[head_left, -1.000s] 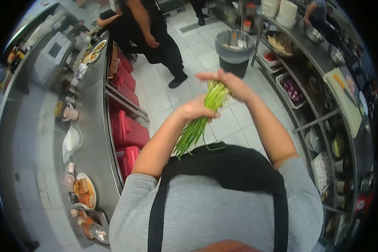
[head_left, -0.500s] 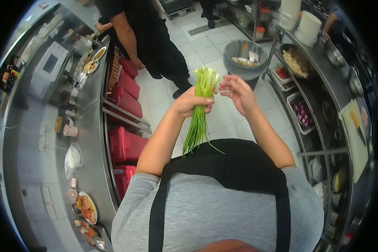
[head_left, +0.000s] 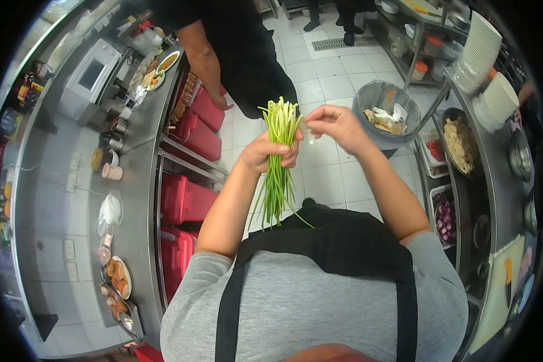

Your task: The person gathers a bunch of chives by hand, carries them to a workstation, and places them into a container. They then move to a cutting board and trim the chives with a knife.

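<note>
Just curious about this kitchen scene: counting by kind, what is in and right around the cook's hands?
bunch of green stalks: 1
hands: 2, the left hand gripping the bunch, the right hand beside its tips
grey lined bin: 1
Total: 4
</note>
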Available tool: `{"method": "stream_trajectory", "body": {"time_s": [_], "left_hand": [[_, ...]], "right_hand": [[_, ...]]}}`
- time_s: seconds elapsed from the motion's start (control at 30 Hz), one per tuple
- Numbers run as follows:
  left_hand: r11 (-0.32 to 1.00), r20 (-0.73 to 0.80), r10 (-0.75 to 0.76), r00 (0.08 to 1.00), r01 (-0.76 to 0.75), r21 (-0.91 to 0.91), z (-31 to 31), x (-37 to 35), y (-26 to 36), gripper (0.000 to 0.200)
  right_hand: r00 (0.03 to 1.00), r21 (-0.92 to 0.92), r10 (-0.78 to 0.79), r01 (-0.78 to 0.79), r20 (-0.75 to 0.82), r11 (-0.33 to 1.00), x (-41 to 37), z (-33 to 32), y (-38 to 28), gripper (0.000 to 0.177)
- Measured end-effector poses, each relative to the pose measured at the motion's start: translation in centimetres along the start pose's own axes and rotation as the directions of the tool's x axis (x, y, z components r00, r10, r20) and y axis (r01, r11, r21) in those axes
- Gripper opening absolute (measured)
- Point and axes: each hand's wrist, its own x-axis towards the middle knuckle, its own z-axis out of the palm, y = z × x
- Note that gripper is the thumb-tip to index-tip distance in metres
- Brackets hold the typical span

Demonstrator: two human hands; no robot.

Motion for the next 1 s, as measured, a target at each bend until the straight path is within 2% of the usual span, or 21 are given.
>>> {"method": "stream_trajectory", "body": {"time_s": [0.03, 0.13, 0.23, 0.27, 0.33, 0.4, 0.47, 0.5, 0.57, 0.6, 0.63, 0.67, 0.7, 0.73, 0.77, 0.87, 0.97, 1.0], "left_hand": [[1.000, -0.023, -0.005, 1.000, 0.005, 0.017, -0.9, 0.3, 0.6, 0.042], [0.999, -0.119, -0.012, 0.993, 0.018, 0.049, -3.9, 0.4, 1.5, 0.044], [0.996, -0.264, 0.034, 0.964, -0.011, 0.089, -6.6, 0.4, 3.6, 0.041], [0.992, -0.312, 0.042, 0.949, -0.003, 0.124, -7.5, 0.5, 4.3, 0.037], [0.980, -0.408, 0.061, 0.911, 0.022, 0.196, -9.0, 0.9, 5.7, 0.031], [0.942, -0.453, 0.085, 0.888, 0.076, 0.326, -10.6, 2.0, 6.6, 0.027], [0.880, -0.471, 0.141, 0.871, 0.108, 0.463, -11.7, 2.9, 7.1, 0.024], [0.837, -0.462, 0.181, 0.868, 0.111, 0.536, -12.2, 3.4, 7.3, 0.024], [0.739, -0.454, 0.243, 0.857, 0.140, 0.659, -12.5, 3.9, 7.8, 0.022], [0.703, -0.492, 0.280, 0.825, 0.173, 0.690, -13.7, 4.1, 7.3, 0.029], [0.590, -0.430, 0.345, 0.834, 0.164, 0.791, -13.8, 4.3, 7.5, 0.033], [0.463, -0.376, 0.401, 0.836, 0.169, 0.870, -13.9, 4.3, 7.6, 0.037], [0.381, -0.352, 0.394, 0.849, 0.197, 0.903, -13.7, 4.4, 7.6, 0.041], [0.297, -0.337, 0.382, 0.860, 0.231, 0.926, -13.5, 4.8, 7.5, 0.044], [0.288, -0.343, 0.334, 0.878, 0.251, 0.924, -13.2, 5.1, 7.5, 0.047], [0.319, -0.367, 0.251, 0.896, 0.281, 0.905, -12.3, 5.5, 7.8, 0.052], [0.322, -0.415, 0.240, 0.877, 0.332, 0.887, -12.5, 5.8, 8.1, 0.048], [0.309, -0.433, 0.246, 0.867, 0.353, 0.883, -12.6, 6.0, 8.4, 0.046]], "right_hand": [[0.996, -0.109, -0.031, 0.023, -0.080, 0.994, 0.9, -1.0, -0.9, 0.013], [0.980, -0.105, -0.063, 0.044, -0.188, 0.993, 3.2, -5.0, -2.0, 0.012], [0.935, -0.495, -0.259, 0.111, -0.241, 0.862, 5.1, -7.1, -3.7, 0.010], [0.850, -0.622, -0.430, 0.163, -0.305, 0.765, 5.6, -8.2, -4.6, 0.010], [0.615, -0.830, -0.726, 0.197, -0.310, 0.522, 6.5, -10.4, -6.3, 0.010], [0.523, -0.881, -0.787, 0.132, -0.328, 0.455, 6.8, -12.4, -7.9, 0.011], [0.577, -0.875, -0.698, -0.062, -0.425, 0.480, 7.1, -15.3, -6.3, 0.011], [0.706, -0.935, -0.623, -0.167, -0.335, 0.313, 7.2, -19.1, -3.9, 0.025], [0.726, -0.836, -0.503, -0.549, -0.468, -0.015, 7.3, -24.9, 4.2, 0.046], [0.765, -0.878, -0.433, -0.386, -0.476, 0.283, 7.8, -27.3, 7.6, 0.064], [0.772, -0.849, -0.400, -0.332, -0.495, 0.411, 8.9, -21.8, 5.8, 0.059], [0.813, -0.862, -0.419, -0.185, -0.404, 0.472, 10.1, -16.3, 3.9, 0.055], [0.864, -0.703, -0.331, -0.035, -0.378, 0.711, 11.5, -11.8, 2.8, 0.050], [0.919, -0.663, -0.298, 0.056, -0.257, 0.747, 12.9, -7.9, 1.2, 0.049], [0.923, -0.682, -0.383, 0.267, -0.021, 0.681, 14.3, -5.7, 0.1, 0.048], [0.908, -0.466, -0.393, 0.413, 0.146, 0.783, 17.4, -1.6, -0.9, 0.047], [0.891, -0.492, -0.299, 0.441, 0.342, 0.750, 18.6, -0.6, 0.6, 0.050], [0.893, -0.467, -0.333, 0.443, 0.302, 0.765, 19.3, -1.0, 1.0, 0.050]]}}
